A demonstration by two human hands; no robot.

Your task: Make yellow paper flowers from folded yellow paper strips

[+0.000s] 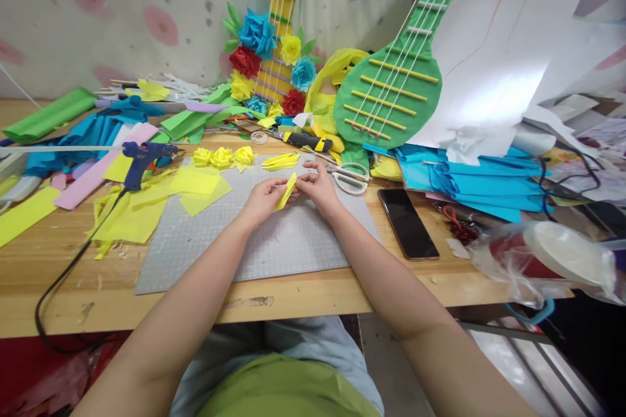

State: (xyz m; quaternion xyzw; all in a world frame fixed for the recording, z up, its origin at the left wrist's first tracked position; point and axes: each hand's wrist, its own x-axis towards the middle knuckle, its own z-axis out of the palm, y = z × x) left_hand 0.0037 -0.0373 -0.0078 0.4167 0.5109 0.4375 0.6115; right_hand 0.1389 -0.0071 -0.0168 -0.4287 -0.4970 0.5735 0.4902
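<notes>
Between my two hands is a small folded strip of yellow crepe paper (286, 193), held above the grey cutting mat (205, 260). My left hand (264, 202) pinches its lower left side. My right hand (317, 187) has its thumb and a finger closed at the strip's upper right edge, with the other fingers raised. Just beyond lie more folded yellow paper strips (280, 161). Several yellow paper flowers (222, 157) sit in a row at the mat's far left. Scissors with pale handles (349, 177) rest right beside my right hand.
A blue glue gun (141, 159) with a trailing cord lies left, near yellow paper sheets (132, 218). A phone (408, 223) lies right of the mat. Behind stand a green paper-covered instrument (391, 94) and a flower-trimmed yellow one (274, 71). Blue crepe paper (479, 176) is piled right.
</notes>
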